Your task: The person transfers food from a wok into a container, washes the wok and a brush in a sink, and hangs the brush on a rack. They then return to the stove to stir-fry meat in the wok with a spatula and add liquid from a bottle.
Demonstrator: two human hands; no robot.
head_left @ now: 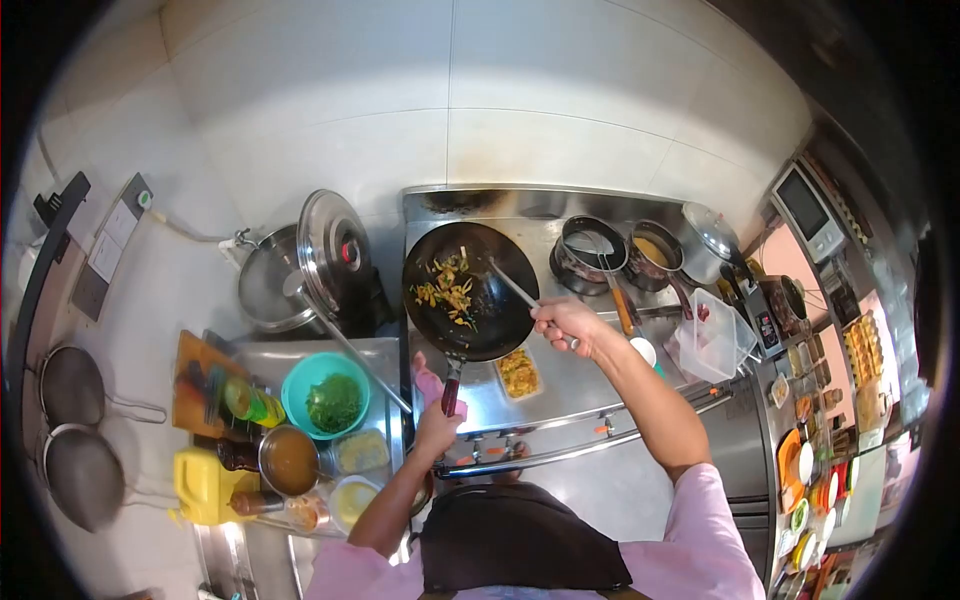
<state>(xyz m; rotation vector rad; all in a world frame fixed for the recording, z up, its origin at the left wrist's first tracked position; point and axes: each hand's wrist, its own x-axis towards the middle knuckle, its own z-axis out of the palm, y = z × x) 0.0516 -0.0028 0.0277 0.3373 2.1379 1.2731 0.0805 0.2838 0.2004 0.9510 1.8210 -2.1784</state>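
Centrally, a black wok [505, 325] of chopped food sits near the left edge of the steel stove [590, 350]. The left hand [436, 430] wraps its handle [452, 388], a pink cloth [430, 382] bunched there; the right hand [568, 324] grips a metal utensil [515, 290] reaching into it. Bare steel separates a food tray [538, 382] from the front rail [600, 447]. A green-and-yellow bottle [254, 402] has lettering too small to read.

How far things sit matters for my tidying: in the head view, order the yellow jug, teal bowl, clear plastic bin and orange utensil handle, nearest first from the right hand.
1. Orange utensil handle, just right of the right hand
2. Clear plastic bin, farther right
3. Teal bowl, left, beyond the left hand
4. Yellow jug, far left
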